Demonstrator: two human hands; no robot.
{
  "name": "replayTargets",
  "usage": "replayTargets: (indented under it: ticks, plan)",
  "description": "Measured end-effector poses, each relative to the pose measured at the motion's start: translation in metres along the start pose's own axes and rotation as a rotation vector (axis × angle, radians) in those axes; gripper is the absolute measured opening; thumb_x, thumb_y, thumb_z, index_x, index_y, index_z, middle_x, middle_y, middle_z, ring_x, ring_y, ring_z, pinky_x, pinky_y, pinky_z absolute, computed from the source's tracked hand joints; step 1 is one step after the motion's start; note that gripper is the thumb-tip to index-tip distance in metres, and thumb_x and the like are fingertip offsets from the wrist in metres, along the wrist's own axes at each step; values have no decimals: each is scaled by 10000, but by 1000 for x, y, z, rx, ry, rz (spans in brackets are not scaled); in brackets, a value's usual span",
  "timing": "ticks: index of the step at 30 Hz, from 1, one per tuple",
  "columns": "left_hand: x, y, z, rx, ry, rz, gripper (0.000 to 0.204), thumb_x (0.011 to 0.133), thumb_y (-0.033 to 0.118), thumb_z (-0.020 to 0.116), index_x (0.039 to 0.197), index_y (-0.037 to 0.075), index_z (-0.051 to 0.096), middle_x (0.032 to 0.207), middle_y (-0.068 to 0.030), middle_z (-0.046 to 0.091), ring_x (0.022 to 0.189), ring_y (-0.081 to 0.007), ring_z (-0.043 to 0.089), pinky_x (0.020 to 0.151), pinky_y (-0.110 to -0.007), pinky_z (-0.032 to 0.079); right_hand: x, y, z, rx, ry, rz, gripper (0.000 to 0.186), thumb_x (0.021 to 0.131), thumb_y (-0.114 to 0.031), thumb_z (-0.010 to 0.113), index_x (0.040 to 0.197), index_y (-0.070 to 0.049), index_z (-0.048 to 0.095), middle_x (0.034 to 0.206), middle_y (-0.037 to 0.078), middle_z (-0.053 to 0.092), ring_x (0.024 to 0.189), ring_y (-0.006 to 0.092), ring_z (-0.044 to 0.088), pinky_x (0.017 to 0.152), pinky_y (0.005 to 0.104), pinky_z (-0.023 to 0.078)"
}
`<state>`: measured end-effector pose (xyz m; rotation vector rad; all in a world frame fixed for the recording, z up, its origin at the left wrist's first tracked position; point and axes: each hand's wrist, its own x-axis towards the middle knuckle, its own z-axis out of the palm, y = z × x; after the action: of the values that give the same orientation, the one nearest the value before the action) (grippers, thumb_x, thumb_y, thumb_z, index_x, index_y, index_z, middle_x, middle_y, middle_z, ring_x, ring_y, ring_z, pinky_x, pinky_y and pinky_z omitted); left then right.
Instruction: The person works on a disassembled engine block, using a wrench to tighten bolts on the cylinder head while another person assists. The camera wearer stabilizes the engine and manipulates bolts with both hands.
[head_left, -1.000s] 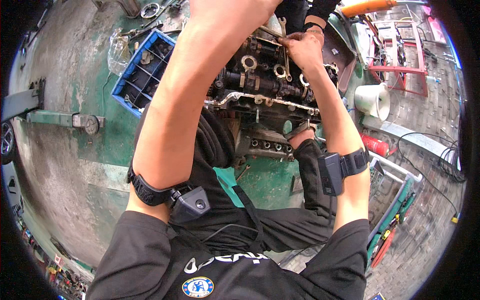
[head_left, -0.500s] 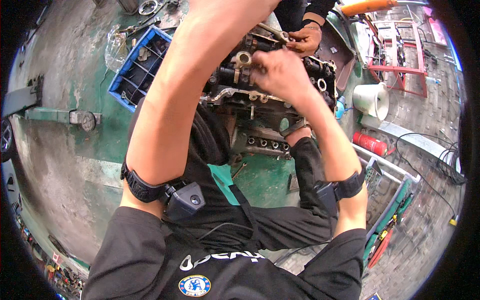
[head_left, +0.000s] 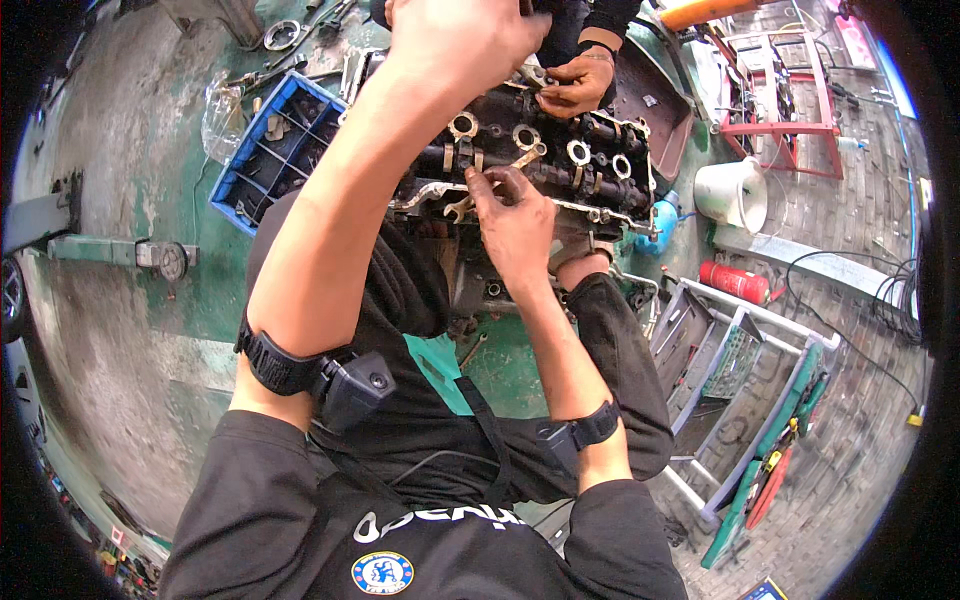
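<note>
My right hand [head_left: 515,220] is at the near edge of a dark engine cylinder head [head_left: 625,190], its fingers closed round a combination wrench [head_left: 527,157]. The wrench's ring end points away over the engine, and its open end shows left of my fingers. Beyond the engine's far left side, my left hand [head_left: 460,45] is raised at the top edge of the view. Its fingers are mostly hidden and cut off, so whatever it may hold does not show. Several round light-coloured openings line the engine's top.
Another person's hand [head_left: 578,82] holds a metal tool at the engine's far side. A blue divided tray [head_left: 232,180] lies left. To the right are a blue bottle [head_left: 658,222], white bucket [head_left: 722,192], fire extinguisher [head_left: 735,281], red metal frame [head_left: 785,130] and tool cart [head_left: 690,495].
My right hand has moved down and left to the engine's near edge, and the wrench is now clearly visible in it. My left hand has come down into view at the top.
</note>
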<state>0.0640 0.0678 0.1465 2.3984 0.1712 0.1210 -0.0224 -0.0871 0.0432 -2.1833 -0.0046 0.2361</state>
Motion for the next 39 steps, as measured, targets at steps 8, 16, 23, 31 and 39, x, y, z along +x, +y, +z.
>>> replayTargets:
  ticks: [8,16,23,31,39]
  plan:
    - [6,-18,99,258,-472,57,338,733,262,635,987,43,681,964,-173,680,919,-307,668,771,-413,535,0,11,28,483,114,270,169,761,-99,687,900,-20,631,760,67,636,662,124,552,622,286,439]
    - [32,-46,146,-43,-725,179,394,681,291,706,934,-10,681,965,-199,673,890,-322,652,753,-391,525,-15,3,8,974,33,406,108,808,51,611,911,23,595,848,87,652,729,159,615,669,263,488]
    - [38,-50,135,-344,-748,182,336,745,269,737,944,2,690,787,-57,641,729,-164,561,712,-332,472,-15,26,-19,966,151,429,280,837,12,552,1096,19,444,928,140,645,646,174,582,552,263,453]
    - [37,-52,156,-81,-734,168,350,710,308,695,901,15,688,821,-177,667,746,-265,623,709,-373,489,1,74,-95,436,75,430,130,844,-131,654,924,-30,671,734,13,641,497,39,432,448,190,301]
    - [38,-62,158,-378,-806,35,459,692,412,726,894,2,688,868,-164,677,783,-301,631,738,-388,503,18,77,-120,321,25,402,171,814,-148,695,928,-21,706,769,-7,634,637,61,503,555,205,359]
